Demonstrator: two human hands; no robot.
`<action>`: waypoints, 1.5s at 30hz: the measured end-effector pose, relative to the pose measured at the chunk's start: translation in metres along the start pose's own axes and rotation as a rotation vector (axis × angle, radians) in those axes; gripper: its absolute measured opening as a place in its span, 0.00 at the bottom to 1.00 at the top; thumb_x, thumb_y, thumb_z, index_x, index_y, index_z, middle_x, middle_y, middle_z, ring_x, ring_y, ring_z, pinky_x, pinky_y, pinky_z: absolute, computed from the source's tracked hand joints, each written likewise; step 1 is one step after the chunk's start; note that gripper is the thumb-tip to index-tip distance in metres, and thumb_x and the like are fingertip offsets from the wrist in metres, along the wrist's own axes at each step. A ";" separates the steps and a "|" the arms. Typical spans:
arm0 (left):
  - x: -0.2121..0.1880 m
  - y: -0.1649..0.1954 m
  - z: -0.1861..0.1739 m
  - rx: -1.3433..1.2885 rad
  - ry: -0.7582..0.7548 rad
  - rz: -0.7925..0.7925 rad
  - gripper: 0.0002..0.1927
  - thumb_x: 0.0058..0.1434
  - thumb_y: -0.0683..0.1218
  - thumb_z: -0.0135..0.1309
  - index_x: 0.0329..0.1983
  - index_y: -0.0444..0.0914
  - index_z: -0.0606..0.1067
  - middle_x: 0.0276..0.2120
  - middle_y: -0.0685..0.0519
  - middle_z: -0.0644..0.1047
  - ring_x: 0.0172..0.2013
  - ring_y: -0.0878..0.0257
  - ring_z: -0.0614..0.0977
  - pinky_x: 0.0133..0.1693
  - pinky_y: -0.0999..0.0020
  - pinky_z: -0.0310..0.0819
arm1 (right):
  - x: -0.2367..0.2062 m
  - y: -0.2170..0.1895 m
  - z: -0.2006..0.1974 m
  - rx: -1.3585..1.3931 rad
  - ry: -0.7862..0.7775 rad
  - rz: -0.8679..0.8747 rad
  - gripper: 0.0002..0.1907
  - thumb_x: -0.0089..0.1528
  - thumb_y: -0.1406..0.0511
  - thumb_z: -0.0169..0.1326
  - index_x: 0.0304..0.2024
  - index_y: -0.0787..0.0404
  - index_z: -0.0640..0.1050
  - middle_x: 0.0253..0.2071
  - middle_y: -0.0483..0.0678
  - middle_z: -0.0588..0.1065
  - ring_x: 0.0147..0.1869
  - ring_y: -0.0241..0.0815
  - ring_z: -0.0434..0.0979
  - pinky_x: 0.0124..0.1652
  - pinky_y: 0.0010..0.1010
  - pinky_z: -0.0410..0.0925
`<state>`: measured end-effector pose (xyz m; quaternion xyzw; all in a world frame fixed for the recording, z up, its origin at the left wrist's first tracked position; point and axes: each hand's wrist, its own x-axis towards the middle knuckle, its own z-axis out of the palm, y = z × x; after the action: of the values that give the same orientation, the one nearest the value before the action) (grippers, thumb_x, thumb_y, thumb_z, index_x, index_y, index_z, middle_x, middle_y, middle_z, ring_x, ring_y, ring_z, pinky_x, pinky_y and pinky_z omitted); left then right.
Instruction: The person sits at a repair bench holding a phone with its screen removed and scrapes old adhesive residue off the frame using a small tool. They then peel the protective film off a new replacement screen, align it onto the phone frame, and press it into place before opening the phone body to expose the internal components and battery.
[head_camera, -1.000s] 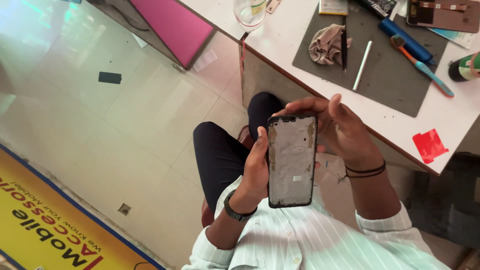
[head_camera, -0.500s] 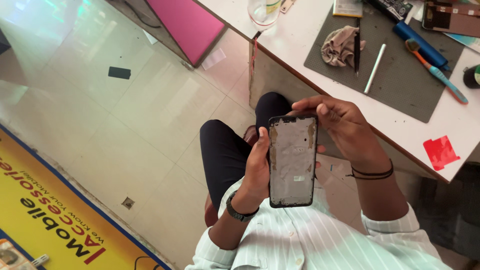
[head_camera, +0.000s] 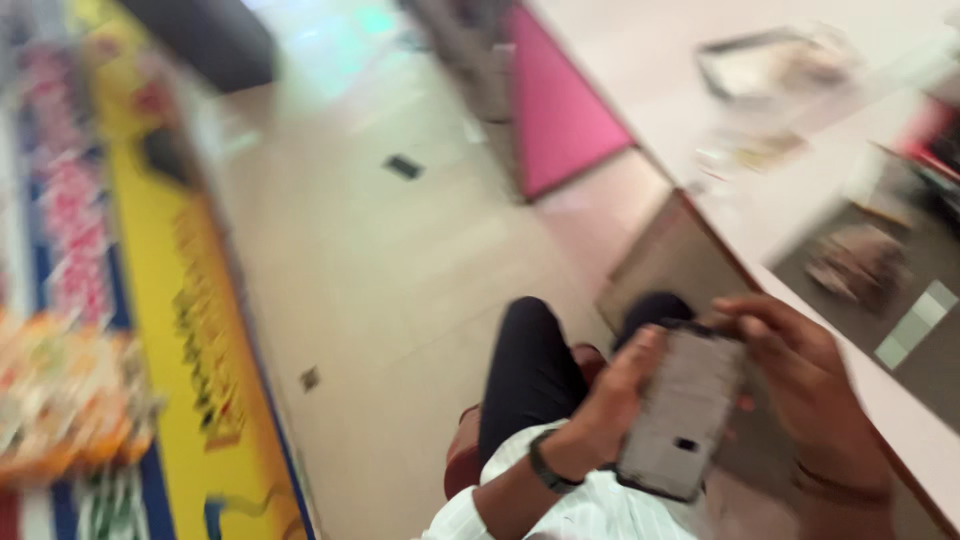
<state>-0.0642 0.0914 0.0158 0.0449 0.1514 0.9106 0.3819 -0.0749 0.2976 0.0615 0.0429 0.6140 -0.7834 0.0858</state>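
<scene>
Phone frame (head_camera: 682, 412) now tilted (table (head_camera: 690, 130) shifted right)

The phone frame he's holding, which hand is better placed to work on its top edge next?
Probably the right hand. Its fingers curl over the top end of the phone frame, while the left hand grips the long side and seems to steady it. The picture is blurred, so finger detail is unclear.

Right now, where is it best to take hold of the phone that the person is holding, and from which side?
Probably by its two long edges, coming from the sides. The phone is a thin flat slab, tilted, and the left hand and right hand clasp it that way, leaving its grey face bare. The picture is blurred, so finer details cannot be told.
</scene>
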 end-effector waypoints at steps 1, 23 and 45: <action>0.001 0.001 -0.003 0.001 -0.015 0.017 0.33 0.87 0.66 0.35 0.71 0.32 0.62 0.57 0.37 0.75 0.52 0.47 0.81 0.55 0.51 0.78 | 0.006 0.001 0.000 -0.026 0.005 0.008 0.21 0.73 0.60 0.50 0.62 0.69 0.75 0.49 0.54 0.79 0.47 0.41 0.75 0.33 0.30 0.67; 0.001 0.018 -0.026 0.145 -0.111 0.320 0.27 0.86 0.61 0.41 0.60 0.29 0.58 0.52 0.35 0.72 0.49 0.44 0.80 0.46 0.52 0.79 | 0.080 -0.029 0.014 -0.565 -0.155 0.180 0.21 0.60 0.69 0.57 0.56 0.67 0.79 0.42 0.54 0.81 0.47 0.40 0.80 0.46 0.35 0.73; -0.012 0.039 -0.002 0.109 -0.047 0.274 0.23 0.85 0.61 0.44 0.62 0.35 0.64 0.52 0.44 0.77 0.49 0.53 0.82 0.48 0.57 0.81 | 0.086 -0.024 0.020 -0.861 -0.200 -0.019 0.20 0.55 0.67 0.67 0.50 0.60 0.81 0.38 0.49 0.78 0.45 0.37 0.78 0.44 0.31 0.71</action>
<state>-0.0824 0.0567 0.0264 0.1068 0.1841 0.9433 0.2547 -0.1632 0.2765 0.0745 -0.0784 0.8735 -0.4572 0.1477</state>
